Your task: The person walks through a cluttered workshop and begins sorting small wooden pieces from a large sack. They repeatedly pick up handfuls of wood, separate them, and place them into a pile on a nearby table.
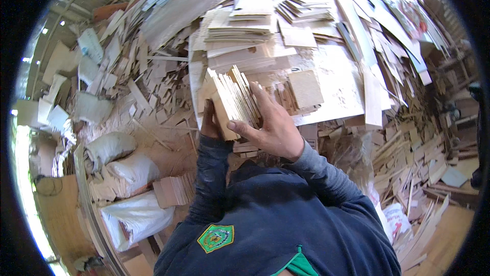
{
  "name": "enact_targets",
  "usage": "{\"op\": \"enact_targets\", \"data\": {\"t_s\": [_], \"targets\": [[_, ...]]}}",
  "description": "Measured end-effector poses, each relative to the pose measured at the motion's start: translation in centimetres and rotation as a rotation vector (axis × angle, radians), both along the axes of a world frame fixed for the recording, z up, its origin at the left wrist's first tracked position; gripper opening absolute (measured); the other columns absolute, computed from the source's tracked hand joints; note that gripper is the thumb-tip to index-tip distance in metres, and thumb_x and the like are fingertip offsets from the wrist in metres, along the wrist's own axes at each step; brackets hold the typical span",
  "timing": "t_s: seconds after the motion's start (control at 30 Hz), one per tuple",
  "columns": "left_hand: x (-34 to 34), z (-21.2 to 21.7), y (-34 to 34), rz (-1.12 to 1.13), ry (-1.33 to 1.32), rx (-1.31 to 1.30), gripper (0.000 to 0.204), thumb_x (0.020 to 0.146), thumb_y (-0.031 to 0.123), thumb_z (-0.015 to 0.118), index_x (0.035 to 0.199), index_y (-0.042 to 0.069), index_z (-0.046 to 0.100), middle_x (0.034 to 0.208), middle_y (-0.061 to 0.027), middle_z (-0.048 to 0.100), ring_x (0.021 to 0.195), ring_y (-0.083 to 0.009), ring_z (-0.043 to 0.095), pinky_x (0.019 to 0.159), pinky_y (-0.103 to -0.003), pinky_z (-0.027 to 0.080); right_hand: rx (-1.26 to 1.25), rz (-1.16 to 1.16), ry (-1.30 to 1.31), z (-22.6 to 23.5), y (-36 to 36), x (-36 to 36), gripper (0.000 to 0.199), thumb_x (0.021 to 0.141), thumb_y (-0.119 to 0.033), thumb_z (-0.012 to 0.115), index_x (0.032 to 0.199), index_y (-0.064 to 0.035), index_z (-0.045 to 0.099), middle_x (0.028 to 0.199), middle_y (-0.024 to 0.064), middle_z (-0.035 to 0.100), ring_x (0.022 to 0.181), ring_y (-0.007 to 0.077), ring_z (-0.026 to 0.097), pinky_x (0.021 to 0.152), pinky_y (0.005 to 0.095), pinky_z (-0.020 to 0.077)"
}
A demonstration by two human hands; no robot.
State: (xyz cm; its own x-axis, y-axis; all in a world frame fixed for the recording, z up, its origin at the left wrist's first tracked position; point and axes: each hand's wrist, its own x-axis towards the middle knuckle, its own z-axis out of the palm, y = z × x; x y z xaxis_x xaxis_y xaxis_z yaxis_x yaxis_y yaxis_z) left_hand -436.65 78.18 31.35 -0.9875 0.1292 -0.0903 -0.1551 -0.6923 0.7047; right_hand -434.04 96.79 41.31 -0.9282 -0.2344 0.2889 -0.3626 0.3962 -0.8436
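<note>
Both hands clamp stack [232, 100] of thin ply pieces at centre. Right hand [273, 125] presses from 4 o'clock; left hand [209, 120] from 8 o'clock, mostly hidden. Risk: edges uneven, sheets fan and slip onto bench [337, 89]; splinters likely.

I see a bundle of thin pale plywood pieces [232, 100], stacked face to face and standing on edge, tilted, held up above the littered worktable.
</note>
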Motion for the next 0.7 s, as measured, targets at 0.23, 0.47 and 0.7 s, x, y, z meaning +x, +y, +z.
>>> {"op": "enact_targets", "data": {"t_s": [0.23, 0.47, 0.7], "targets": [[-3.8, 1.0, 1.4, 0.19, 0.033, -0.657, 0.059, 0.089, 0.038, 0.068, 0.129, 0.0, 0.047, 0.118, -0.0118, 0.061, 0.101, -0.02, 0.061, 0.089, -0.032, 0.049, 0.026, -0.306, -0.108, -5.2, 6.2, -2.5, 0.067, 0.087, -0.049, 0.066, 0.127, 0.0035, 0.055, 0.123, 0.0239, 0.059, 0.113, 0.0322, 0.058, 0.096, 0.0396, 0.0449], [-5.0, -1.5, 2.5, 0.167, -0.028, -0.811, 0.061, 0.086, 0.035, 0.073, 0.124, -0.005, 0.049, 0.118, -0.0138, 0.06, 0.104, -0.0195, 0.058, 0.092, -0.031, 0.046, -0.196, -0.678, -0.49, -14.7, 18.0, -8.6, 0.079, 0.081, -0.059, 0.066, 0.126, 0.0047, 0.056, 0.116, 0.0278, 0.06, 0.11, 0.0356, 0.058, 0.094, 0.0389, 0.0466], [-5.0, -3.3, 0.2, 0.145, -0.39, -0.486, 0.077, 0.086, 0.054, 0.062, 0.137, 0.0, 0.043, 0.128, -0.017, 0.056, 0.114, -0.0294, 0.056, 0.102, -0.038, 0.041, -0.618, -0.314, -0.881, -19.7, 17.9, -10.2, 0.084, 0.085, -0.065, 0.056, 0.143, -0.0063, 0.039, 0.142, 0.022, 0.042, 0.129, 0.0327, 0.042, 0.105, 0.0515, 0.0317]]}}
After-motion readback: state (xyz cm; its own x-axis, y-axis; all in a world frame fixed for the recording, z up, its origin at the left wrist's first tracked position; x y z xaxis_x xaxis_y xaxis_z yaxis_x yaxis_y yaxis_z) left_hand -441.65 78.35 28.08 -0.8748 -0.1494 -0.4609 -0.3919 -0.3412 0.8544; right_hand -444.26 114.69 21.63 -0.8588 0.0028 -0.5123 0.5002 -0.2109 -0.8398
